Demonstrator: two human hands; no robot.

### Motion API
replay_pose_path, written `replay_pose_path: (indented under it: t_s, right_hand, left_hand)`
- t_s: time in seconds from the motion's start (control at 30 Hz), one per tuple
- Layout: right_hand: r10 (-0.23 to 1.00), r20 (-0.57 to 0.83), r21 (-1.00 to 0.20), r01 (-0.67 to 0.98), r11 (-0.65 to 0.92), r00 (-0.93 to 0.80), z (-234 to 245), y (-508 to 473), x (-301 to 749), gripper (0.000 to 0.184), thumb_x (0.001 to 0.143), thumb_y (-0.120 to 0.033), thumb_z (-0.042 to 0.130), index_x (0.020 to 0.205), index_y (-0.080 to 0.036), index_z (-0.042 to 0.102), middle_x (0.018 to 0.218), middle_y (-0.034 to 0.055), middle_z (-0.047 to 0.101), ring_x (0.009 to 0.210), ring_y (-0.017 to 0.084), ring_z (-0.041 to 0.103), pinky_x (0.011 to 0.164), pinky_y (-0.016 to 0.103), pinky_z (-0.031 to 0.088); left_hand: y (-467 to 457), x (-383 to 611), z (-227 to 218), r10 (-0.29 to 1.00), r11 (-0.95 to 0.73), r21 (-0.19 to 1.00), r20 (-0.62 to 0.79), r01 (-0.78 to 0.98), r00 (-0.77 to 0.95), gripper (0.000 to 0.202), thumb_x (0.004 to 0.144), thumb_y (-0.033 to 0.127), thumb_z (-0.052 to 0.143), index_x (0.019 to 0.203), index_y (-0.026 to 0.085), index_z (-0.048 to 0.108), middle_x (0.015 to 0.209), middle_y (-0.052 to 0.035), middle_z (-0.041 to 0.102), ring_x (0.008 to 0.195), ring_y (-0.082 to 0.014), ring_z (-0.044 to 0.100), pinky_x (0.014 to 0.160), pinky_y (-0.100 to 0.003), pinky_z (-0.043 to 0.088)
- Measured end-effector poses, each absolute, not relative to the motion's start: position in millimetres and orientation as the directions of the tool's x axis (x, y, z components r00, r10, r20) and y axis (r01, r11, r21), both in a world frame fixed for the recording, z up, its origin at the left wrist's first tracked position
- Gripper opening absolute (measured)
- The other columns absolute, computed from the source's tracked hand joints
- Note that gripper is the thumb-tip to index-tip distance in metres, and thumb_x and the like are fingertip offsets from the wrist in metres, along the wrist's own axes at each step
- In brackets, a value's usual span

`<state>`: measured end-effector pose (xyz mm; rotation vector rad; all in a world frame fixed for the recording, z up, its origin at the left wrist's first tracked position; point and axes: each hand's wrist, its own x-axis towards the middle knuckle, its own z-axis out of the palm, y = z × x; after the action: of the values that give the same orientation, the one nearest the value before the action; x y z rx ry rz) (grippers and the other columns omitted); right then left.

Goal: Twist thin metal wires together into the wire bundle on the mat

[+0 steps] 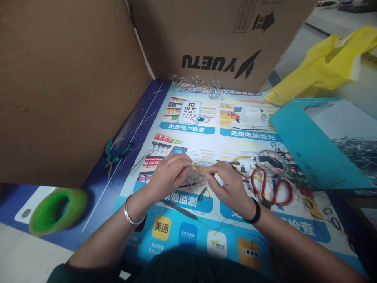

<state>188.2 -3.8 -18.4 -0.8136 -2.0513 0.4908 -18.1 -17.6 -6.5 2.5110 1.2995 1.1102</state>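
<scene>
My left hand point(169, 173) and my right hand point(228, 182) meet over a printed blue poster point(206, 118), fingers pinched together on a small tangle of thin wire point(198, 176). Short coloured wire pieces, red, green and yellow point(203, 193), hang just below the tangle. A silver bangle point(131, 212) circles my left wrist and a black band point(255, 212) my right. What exactly sits between the fingertips is too small to make out beyond wire.
Red-handled scissors point(272, 188) lie right of my right hand among wire loops. Teal pliers point(113, 155) rest by loose straight wires at the left. A green tape roll point(57, 210), cardboard boxes point(218, 39), a yellow bag point(326, 63) and a teal tray with metal scraps point(312, 149) surround the poster.
</scene>
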Motion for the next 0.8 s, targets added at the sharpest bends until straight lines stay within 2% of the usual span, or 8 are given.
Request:
replay_pose_path:
  t_s: [0.2, 0.3, 0.47, 0.63, 0.8]
  right_hand:
    - [0.797, 0.442, -0.713, 0.377, 0.591, -0.412, -10.6, -2.5, 196.0, 0.012, 0.089, -0.02, 0.048, 0.079, -0.019, 0.054, 0.071, 0.0021, 0.057, 0.068, 0.015, 0.054, 0.064, 0.028, 0.043]
    - [0.787, 0.339, -0.704, 0.416, 0.576, -0.516, -11.5, -1.0, 201.5, 0.015, 0.087, -0.019, 0.051, 0.073, -0.019, 0.055, 0.068, 0.0009, 0.057, 0.066, 0.013, 0.054, 0.063, 0.026, 0.041]
    - [0.579, 0.089, -0.494, 0.469, 0.732, -0.811, -17.8, -0.2, 208.5, 0.018, 0.087, -0.014, 0.049, 0.074, -0.018, 0.06, 0.071, 0.0018, 0.061, 0.071, 0.015, 0.056, 0.064, 0.027, 0.039]
    - [0.519, 0.021, -0.364, 0.477, 0.8, -0.854, -19.9, -3.8, 208.3, 0.017, 0.089, -0.015, 0.046, 0.087, -0.018, 0.063, 0.082, 0.0048, 0.062, 0.08, 0.016, 0.056, 0.07, 0.028, 0.038]
    - [0.51, -0.043, -0.218, 0.507, 0.834, -0.859, -21.0, -5.5, 206.9, 0.018, 0.089, -0.017, 0.046, 0.078, -0.016, 0.06, 0.079, 0.0048, 0.06, 0.076, 0.017, 0.053, 0.067, 0.03, 0.033]
  left_hand:
    - [-14.3, -18.6, -7.3, 0.72, -0.622, 0.372, 0.617, 0.689, 0.318, 0.011, 0.085, 0.009, 0.053, 0.091, 0.016, 0.057, 0.097, -0.0073, 0.062, 0.093, -0.0176, 0.057, 0.082, -0.034, 0.049]
    - [-13.3, -18.0, -9.5, 0.74, -0.602, 0.415, 0.61, 0.682, 0.283, 0.013, 0.085, 0.007, 0.051, 0.091, 0.016, 0.057, 0.094, -0.0064, 0.062, 0.094, -0.0168, 0.057, 0.083, -0.032, 0.049]
    - [-12.9, -17.4, -9.8, 0.741, -0.58, 0.446, 0.636, 0.681, 0.215, 0.012, 0.085, 0.007, 0.051, 0.09, 0.016, 0.058, 0.089, -0.0053, 0.063, 0.091, -0.0162, 0.059, 0.081, -0.032, 0.05]
    - [-13.2, -16.7, -9.8, 0.728, -0.586, 0.446, 0.656, 0.676, 0.198, 0.01, 0.085, 0.009, 0.052, 0.089, 0.017, 0.058, 0.087, -0.0048, 0.064, 0.09, -0.0161, 0.06, 0.081, -0.032, 0.051]
    - [-14.0, -14.5, -14.2, 0.726, -0.603, 0.449, 0.651, 0.66, 0.22, 0.01, 0.085, 0.01, 0.053, 0.089, 0.017, 0.058, 0.088, -0.0055, 0.065, 0.091, -0.0175, 0.06, 0.081, -0.034, 0.051]
